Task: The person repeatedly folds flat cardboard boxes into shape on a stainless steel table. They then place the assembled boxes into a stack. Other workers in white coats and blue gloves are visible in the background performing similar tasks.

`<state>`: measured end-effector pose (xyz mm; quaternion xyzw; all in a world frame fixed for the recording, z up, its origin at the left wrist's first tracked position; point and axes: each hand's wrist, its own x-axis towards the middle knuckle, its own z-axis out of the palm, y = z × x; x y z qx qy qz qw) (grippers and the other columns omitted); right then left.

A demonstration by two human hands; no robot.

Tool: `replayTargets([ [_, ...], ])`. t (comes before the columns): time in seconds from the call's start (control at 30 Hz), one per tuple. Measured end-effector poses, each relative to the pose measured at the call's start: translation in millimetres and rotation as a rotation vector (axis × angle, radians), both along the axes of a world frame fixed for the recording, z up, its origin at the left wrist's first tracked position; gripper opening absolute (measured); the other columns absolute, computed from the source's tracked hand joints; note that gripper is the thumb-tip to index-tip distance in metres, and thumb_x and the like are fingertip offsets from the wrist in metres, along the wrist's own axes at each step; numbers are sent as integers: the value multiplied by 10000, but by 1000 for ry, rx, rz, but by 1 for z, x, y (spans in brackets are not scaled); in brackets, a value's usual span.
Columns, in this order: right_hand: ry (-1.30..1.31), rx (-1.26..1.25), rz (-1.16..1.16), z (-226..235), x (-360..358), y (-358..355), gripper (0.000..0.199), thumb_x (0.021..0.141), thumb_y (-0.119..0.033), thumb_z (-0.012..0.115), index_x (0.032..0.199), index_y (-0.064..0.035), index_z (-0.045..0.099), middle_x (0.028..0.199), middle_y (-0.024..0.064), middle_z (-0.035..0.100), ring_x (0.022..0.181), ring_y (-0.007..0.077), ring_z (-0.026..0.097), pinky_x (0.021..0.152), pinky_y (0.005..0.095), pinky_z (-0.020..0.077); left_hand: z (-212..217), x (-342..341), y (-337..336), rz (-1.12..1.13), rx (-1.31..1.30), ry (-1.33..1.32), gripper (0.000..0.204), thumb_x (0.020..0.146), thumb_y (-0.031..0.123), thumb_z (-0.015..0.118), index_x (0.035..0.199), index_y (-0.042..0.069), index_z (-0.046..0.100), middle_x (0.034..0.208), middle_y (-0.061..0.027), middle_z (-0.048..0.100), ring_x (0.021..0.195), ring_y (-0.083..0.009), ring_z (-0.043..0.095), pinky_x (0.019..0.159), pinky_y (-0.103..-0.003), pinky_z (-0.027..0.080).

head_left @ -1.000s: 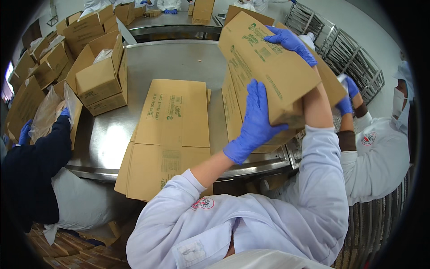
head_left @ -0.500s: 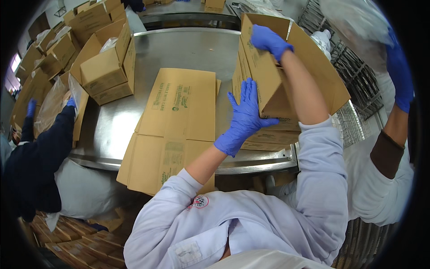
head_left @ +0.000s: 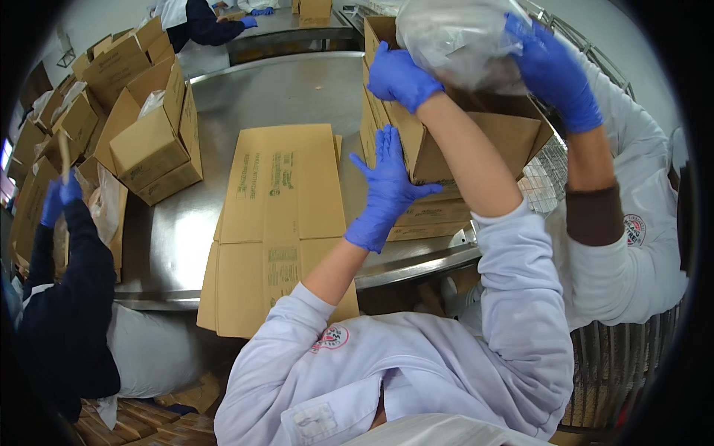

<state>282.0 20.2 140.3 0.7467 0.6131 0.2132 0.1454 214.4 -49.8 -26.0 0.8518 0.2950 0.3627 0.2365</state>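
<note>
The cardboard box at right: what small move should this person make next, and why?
Probably steady the cardboard box: the right hand is on its left wall, the left hand spreads at its near corner, and a co-worker's hand holds a plastic bag at its opening.

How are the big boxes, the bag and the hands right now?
Carton at right, open on top
Left hand, spread against that carton
Right hand, on that carton's edge
Carton stack in the middle, folded flat
Carton just left of it, open, plastic inside
Plastic bag, held by a co-worker's hand
</note>
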Motion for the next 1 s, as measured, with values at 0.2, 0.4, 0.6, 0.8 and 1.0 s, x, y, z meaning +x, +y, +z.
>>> replayTargets([
  [0.2,489,387,185,-7,-27,-78,653,829,-461,524,1271,6,408,1167,249,509,1077,336,514,878,383,430,9,-5,-3,-23,-36,-44,1266,487,549,774,1403,47,59,1447,-136,179,1355,-300,119,958,-685,-15],
  [0.4,496,437,229,-29,-33,-104,513,848,-487,470,1063,-22,500,1073,183,527,1054,341,507,869,463,422,-4,-5,9,-180,-112,19,1256,504,540,780,1409,75,42,1465,-136,101,1356,-329,84,954,-695,21],
  [0.6,61,789,399,-61,-68,-116,481,850,-388,522,1204,-64,492,1230,164,492,1141,302,482,1004,517,262,-51,-84,1,25,-237,282,1242,558,614,717,1404,36,15,1453,-226,-18,1300,-503,-38,920,-724,94],
  [0.8,1372,392,364,-208,-89,-96,423,880,-271,514,1234,-44,471,1231,209,491,1175,326,450,1008,394,307,-141,-125,-67,263,-91,867,924,706,292,623,1411,51,78,1469,-164,56,1280,-543,20,847,-782,94],
  [1.0,1513,450,321,-272,-105,-87,625,884,-334,507,1356,-2,268,1418,235,188,1329,328,172,1068,359,196,-54,-184,-66,216,-284,673,770,698,57,541,1395,64,212,1448,-138,184,1300,-378,221,945,-618,247],
])
